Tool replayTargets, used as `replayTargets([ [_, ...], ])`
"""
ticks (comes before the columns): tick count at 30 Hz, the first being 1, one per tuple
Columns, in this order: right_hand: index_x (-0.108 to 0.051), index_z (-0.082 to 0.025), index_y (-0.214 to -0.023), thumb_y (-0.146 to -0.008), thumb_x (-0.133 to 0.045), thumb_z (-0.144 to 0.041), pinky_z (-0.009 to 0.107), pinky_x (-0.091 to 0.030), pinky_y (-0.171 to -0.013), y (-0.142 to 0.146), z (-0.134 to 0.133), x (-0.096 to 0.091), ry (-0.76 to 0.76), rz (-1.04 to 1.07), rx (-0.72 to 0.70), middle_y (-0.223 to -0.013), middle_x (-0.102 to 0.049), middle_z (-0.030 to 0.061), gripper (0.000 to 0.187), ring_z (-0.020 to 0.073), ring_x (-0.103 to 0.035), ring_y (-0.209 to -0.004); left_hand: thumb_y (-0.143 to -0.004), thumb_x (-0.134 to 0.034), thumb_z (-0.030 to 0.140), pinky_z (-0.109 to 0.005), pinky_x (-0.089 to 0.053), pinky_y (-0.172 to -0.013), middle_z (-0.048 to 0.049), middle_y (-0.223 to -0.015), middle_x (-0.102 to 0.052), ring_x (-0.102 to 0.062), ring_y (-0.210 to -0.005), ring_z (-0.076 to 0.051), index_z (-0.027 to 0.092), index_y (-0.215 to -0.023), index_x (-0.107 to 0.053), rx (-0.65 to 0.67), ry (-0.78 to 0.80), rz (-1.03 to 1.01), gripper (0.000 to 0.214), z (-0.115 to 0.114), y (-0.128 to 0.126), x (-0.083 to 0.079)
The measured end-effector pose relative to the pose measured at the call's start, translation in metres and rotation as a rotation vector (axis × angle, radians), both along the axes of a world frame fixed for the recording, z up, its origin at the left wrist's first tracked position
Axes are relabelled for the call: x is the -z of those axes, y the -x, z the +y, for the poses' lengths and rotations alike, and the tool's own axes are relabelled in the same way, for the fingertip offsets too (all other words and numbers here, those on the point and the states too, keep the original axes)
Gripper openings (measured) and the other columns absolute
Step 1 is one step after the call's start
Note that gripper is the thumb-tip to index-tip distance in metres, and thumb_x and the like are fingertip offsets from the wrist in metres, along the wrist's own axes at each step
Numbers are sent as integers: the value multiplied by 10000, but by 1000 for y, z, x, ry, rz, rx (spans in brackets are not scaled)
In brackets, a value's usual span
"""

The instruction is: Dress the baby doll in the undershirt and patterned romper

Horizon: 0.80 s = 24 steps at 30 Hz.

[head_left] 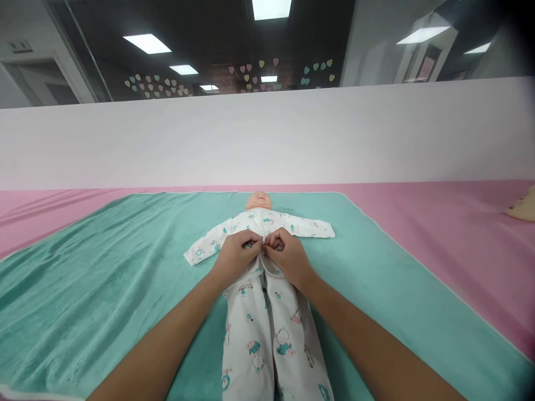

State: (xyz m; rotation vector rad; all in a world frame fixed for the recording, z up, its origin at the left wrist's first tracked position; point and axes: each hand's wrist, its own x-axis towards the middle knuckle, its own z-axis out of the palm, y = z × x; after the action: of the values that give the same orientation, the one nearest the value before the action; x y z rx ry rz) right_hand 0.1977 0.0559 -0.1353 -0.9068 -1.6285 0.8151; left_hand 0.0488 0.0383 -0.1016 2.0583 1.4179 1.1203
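A baby doll [259, 200] lies on its back, its head at the far end. It wears a white printed baby top [307, 225] with long sleeves spread to both sides, and matching trousers [251, 334] that stretch towards me. My left hand [240, 253] pinches one front edge of the top at the middle of the chest. Right beside it, my right hand [286, 253] pinches the other front edge. The fingertips of both hands nearly meet there. Below them the top's lower edges part slightly. Any fastener between the fingers is too small or hidden to make out.
Under the doll is a green blanket [125, 267] with some wrinkles, laid over a pink cover [460, 234]. A low white wall [267, 139] stands behind, with dark glass above it. A beige object [522, 206] is partly in view at the right edge.
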Motion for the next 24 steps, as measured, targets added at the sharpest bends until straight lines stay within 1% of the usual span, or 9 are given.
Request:
replayTargets([
  [5,-455,-214,-707,-728,-521,-202,248,-390,-597,-1,1,2,-20,-29,-4,-715,-548,-21,70,117,-483,-631,-782,-479,294,-254,-390,-670,-8,-757,-625,-538,-714,-155,201,-737,-637,-7,-52,59,189,-1,-2,0],
  [9,-462,-215,-710,-732,-494,-175,251,-395,-612,-1,0,1,-45,-60,-10,-748,-571,-13,56,122,-498,-657,-747,-478,245,-245,-381,-636,5,-696,-607,-517,-658,-141,195,-656,-598,-70,-65,58,159,-1,-3,0],
  [14,-471,-215,-714,-744,-505,-202,248,-387,-591,1,0,1,-35,-78,12,-715,-566,-16,48,118,-488,-619,-724,-468,236,-233,-362,-580,20,-631,-590,-496,-600,-127,186,-623,-582,-117,-9,2,160,-1,-4,1],
  [19,-482,-217,-726,-738,-532,-238,252,-376,-567,5,-3,0,-2,-98,127,-676,-551,-18,56,125,-492,-602,-708,-481,240,-226,-365,-567,19,-621,-590,-492,-592,-120,175,-631,-593,-131,16,-56,151,-2,-4,1],
  [24,-488,-217,-730,-743,-529,-251,256,-377,-578,6,-6,-1,-14,-126,144,-674,-547,-18,55,131,-503,-616,-683,-503,267,-220,-368,-536,12,-620,-581,-500,-596,-127,166,-633,-600,-129,155,-183,149,0,-2,1],
])
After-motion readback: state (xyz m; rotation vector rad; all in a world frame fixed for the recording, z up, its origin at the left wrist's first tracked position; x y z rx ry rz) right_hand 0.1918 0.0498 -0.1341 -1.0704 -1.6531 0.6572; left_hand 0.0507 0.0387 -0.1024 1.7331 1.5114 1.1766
